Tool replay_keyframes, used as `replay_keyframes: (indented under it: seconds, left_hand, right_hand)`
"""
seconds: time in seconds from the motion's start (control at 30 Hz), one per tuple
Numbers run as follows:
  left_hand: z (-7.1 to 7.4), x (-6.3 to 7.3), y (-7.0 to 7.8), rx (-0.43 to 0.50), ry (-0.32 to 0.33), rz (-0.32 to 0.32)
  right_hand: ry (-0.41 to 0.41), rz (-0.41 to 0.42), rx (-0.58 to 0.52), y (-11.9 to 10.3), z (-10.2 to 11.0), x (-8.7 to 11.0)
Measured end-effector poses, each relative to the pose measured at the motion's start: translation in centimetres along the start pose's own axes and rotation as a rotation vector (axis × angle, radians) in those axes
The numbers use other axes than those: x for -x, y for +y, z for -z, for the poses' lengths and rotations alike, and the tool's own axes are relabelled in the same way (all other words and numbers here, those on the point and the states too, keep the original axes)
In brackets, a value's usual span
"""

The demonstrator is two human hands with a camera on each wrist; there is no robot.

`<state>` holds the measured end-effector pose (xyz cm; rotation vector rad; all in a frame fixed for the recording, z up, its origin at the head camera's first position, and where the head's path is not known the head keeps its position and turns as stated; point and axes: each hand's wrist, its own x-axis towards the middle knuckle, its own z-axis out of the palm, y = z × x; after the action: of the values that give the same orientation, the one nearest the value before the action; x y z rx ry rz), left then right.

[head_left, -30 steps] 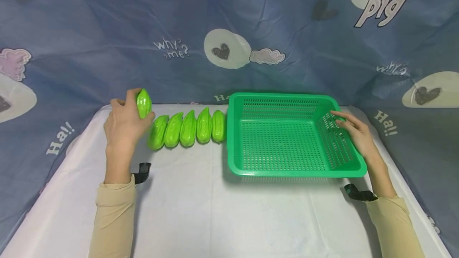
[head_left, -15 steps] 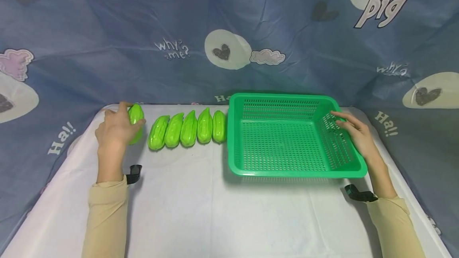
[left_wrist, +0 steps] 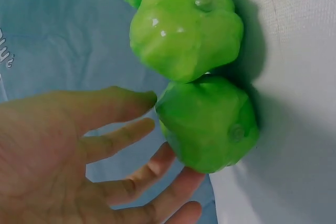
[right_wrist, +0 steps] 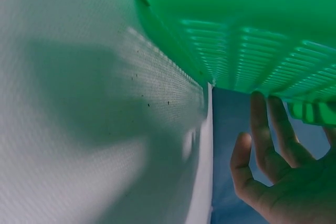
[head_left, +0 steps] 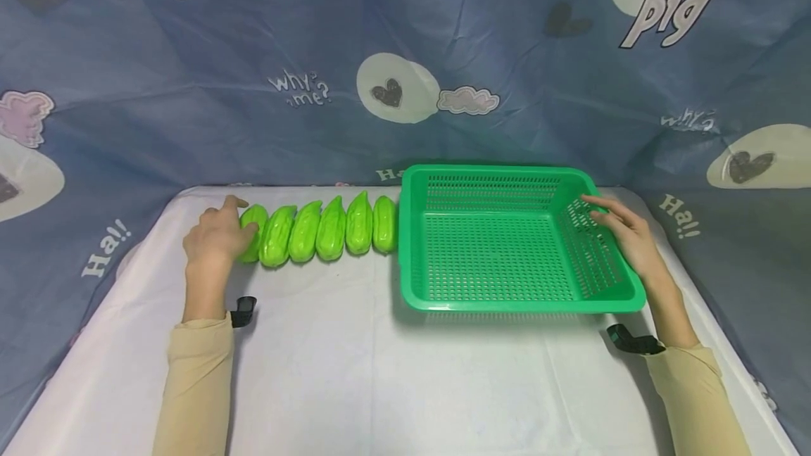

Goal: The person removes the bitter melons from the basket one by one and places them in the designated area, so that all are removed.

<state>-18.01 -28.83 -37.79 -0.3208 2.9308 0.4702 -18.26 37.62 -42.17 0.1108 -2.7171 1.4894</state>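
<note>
Several glossy green ridged gourds, like bitter melons, lie side by side in a row on the white table. My left hand (head_left: 217, 234) is at the leftmost bitter melon (head_left: 255, 225), which rests against its neighbour (head_left: 277, 236). In the left wrist view, the thumb tip is right at that melon's (left_wrist: 210, 124) edge and the loosely spread fingers reach along its side and underneath. To the right stands a green plastic basket (head_left: 519, 305) with nothing in it. My right hand (head_left: 630, 238) rests at its right rim, several fingers extended near the outer wall (right_wrist: 247, 56).
The row's right end, another bitter melon (head_left: 384, 224), sits close to the basket's left side. Behind the white-covered table (head_left: 380, 385) hangs a blue printed cloth (head_left: 304, 20). A black wrist camera (head_left: 243, 312) is on the left wrist, another (head_left: 633, 340) on the right.
My left hand has lowered the melon it held to the table, then brought it right against the row's left end; its fingers have loosened. The right hand and basket have stayed put.
</note>
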Motion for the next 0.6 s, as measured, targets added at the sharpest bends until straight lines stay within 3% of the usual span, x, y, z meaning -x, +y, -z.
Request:
replay_keyframes:
  seconds: [0.37,0.6]
  left_hand:
    - [0.63,0.13,-0.24,-0.021,-0.065,-0.036]
    - [0.62,0.41,-0.08,-0.018,-0.035,-0.052]
  right_hand:
    - [-0.002,0.007,-0.015,-0.18,-0.08,-0.04]
    - [-0.001,0.014,-0.011,-0.16,-0.08,-0.09]
